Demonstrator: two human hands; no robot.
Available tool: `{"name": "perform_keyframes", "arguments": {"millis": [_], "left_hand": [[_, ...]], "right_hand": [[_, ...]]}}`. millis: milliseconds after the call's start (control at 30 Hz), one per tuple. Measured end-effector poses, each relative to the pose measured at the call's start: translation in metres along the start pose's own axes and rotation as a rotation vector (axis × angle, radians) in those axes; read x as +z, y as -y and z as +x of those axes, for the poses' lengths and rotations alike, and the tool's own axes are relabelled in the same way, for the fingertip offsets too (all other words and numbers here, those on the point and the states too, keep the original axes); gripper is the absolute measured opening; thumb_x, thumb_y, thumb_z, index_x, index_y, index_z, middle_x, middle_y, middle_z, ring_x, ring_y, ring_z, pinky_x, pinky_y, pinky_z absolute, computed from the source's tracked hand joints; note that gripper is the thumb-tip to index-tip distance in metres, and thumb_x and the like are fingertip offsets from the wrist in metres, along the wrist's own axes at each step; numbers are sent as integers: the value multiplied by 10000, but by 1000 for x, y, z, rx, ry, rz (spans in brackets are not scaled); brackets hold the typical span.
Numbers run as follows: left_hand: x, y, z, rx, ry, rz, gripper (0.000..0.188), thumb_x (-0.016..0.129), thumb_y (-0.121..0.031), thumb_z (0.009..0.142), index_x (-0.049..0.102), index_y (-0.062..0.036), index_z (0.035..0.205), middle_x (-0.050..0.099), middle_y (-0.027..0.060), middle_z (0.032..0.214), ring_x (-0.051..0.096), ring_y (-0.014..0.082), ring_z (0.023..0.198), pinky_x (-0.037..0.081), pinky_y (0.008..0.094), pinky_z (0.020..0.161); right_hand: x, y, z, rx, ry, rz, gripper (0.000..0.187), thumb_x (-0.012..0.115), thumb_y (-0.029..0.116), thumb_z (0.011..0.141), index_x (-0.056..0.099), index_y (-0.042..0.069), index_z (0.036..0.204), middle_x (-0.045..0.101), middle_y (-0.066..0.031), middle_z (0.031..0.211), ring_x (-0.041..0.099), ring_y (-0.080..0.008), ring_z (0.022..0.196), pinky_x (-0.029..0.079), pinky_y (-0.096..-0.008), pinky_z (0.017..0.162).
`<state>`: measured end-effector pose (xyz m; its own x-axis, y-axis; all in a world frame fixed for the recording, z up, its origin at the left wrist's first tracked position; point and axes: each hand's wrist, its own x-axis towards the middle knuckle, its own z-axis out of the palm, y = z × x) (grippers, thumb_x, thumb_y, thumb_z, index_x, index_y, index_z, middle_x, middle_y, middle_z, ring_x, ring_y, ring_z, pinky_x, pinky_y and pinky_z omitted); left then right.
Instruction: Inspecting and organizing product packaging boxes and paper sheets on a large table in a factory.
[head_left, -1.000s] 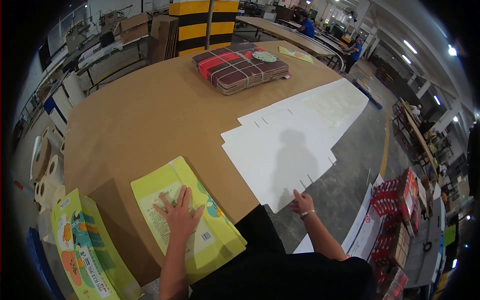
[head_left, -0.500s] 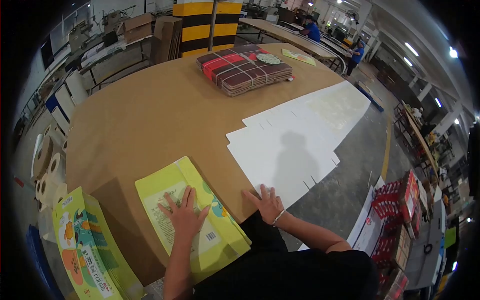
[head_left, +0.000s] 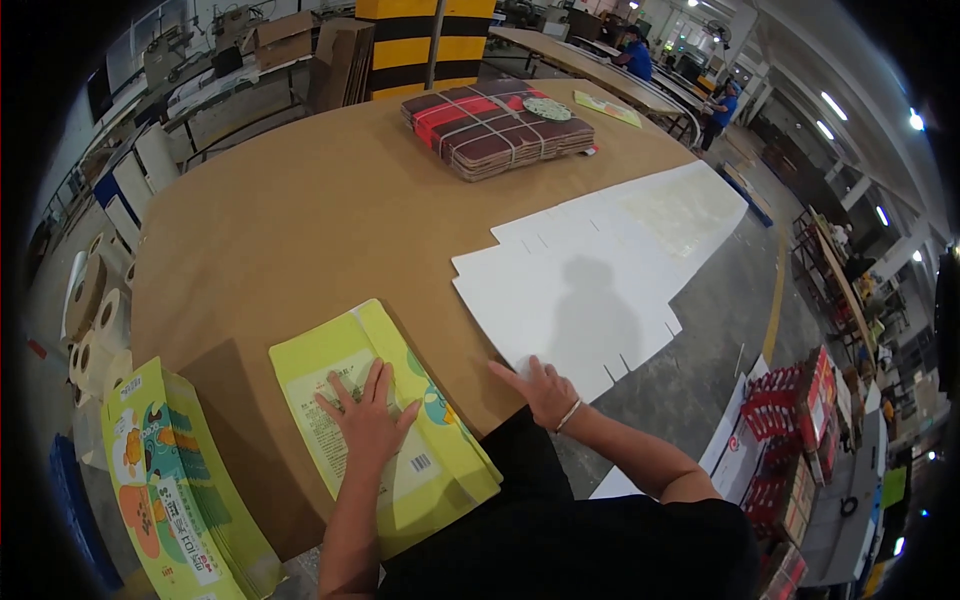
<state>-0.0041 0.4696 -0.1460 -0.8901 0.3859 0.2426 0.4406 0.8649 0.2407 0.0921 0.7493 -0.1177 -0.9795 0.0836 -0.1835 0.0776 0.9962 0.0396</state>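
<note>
In the head view, a lime carton (head_left: 430, 495) with small print (head_left: 322, 432) and a barcode (head_left: 420, 463) was partly covered by the spread left hand (head_left: 370, 425) on a brown table (head_left: 280, 220). The right hand (head_left: 550, 397), loosely splayed, was held at a white sheet (head_left: 510, 310).

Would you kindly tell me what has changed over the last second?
The right hand has moved left along the near end of the white sheet, its thumb now pointing left. The left hand stays spread flat on the yellow-green carton; the strapped stack still lies farther back on the table.
</note>
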Motion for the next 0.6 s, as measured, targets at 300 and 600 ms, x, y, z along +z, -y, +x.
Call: {"name": "perform_keyframes", "arguments": {"millis": [300,600], "left_hand": [[-4,1,0,-8,2,23,746,581,-629,812,475,-184,1401,430,-53,1472,216,562,1355,-14,766,1035],[-6,3,-2,8,80,78,778,675,-533,758,429,-235,1433,393,-51,1496,157,550,1382,-14,783,1027]], "right_hand": [[-122,-51,-10,-189,-141,1659,759,389,-95,652,500,56,1387,619,-226,1215,674,-253,968,538,-330,884],[27,7,12,119,181,2051,549,632,14,879,463,34,1401,599,-111,1266,638,-184,1031,517,-302,905]]}}
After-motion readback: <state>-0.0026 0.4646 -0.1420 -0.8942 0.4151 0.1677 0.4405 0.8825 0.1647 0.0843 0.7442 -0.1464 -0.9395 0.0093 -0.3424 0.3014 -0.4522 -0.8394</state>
